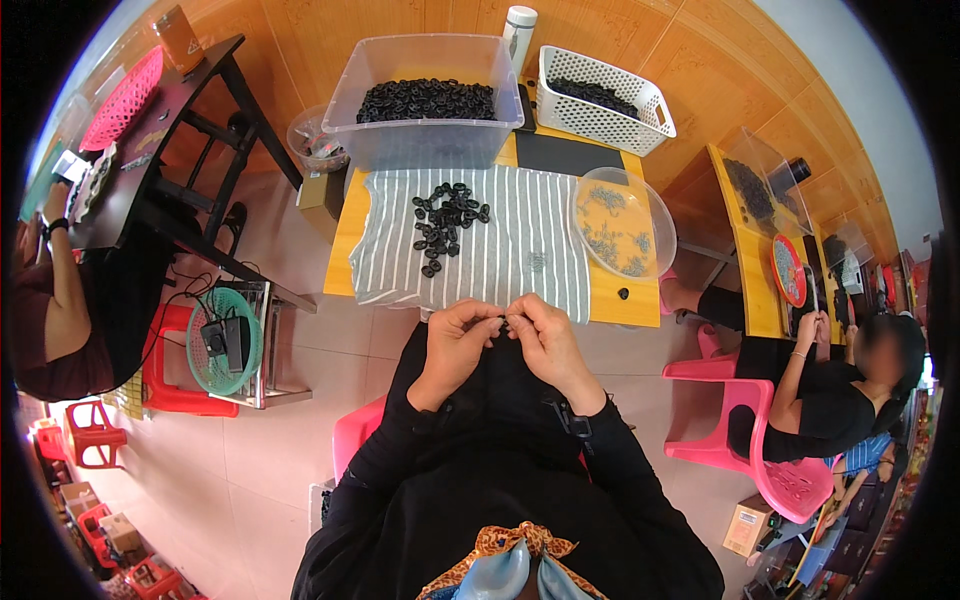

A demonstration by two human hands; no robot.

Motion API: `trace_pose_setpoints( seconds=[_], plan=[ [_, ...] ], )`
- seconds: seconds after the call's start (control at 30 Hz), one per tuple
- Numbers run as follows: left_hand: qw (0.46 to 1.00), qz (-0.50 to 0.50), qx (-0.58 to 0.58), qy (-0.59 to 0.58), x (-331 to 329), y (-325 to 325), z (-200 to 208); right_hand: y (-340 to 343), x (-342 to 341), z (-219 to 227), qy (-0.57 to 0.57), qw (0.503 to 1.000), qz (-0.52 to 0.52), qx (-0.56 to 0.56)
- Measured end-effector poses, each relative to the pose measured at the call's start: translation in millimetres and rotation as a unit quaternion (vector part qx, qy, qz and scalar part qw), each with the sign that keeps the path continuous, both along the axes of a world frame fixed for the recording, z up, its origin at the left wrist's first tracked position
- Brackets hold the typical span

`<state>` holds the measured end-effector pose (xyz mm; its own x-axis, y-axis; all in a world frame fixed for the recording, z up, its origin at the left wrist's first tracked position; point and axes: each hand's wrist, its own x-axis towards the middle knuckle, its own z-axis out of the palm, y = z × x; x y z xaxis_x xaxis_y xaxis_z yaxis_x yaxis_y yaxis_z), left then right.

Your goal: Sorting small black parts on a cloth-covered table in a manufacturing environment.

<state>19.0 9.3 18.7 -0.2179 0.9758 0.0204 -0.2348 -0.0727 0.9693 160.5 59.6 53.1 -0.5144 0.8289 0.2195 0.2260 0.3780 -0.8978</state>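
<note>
A small black piece (pixel 504 327), its exact shape hidden by the fingers, is above the person's lap, just off the near edge of the counter (pixel 612 302). The left hand (pixel 459 342) pinches it between thumb and forefinger with the other fingers curled in, and the right hand (pixel 545 338) meets it from the opposite side in a similar pinch, so the fingertips of the two nearly touch. Beyond them, a grey-and-white striped cloth (pixel 390 265) covers much of the counter and bears a loose heap of black oval rings (pixel 450 222). To its right, a round clear tray (pixel 655 208) overlaps the cloth's edge and holds scattered clusters of tiny grey parts (pixel 607 197); a lone black piece lies near the corner below it. At the back, a large clear plastic bin (pixel 425 148) holds a broad layer of black rings, and right of it a white perforated basket (pixel 588 117) contains more dark pieces. A white bottle (pixel 518 38) stands between these two. Farther left, a green basket (pixel 201 372) holds a black device (pixel 236 342); on the right, a seated person works at another counter near a red round tray (pixel 798 298).
</note>
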Motion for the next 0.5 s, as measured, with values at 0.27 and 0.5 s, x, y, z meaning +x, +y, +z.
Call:
trace_pose_setpoints(
  seconds=[0.27,0.5],
  plan=[
    [0.997,0.023,0.016,0.065,-0.9,1.7,2.8,2.0,-2.7,-8.2,0.022,0.999,0.001,-0.047],
    [0.999,0.035,0.0,-0.028,-10.0,-3.8,-14.4,5.3,-9.7,-15.2,0.015,0.996,0.043,-0.083]
  ],
)
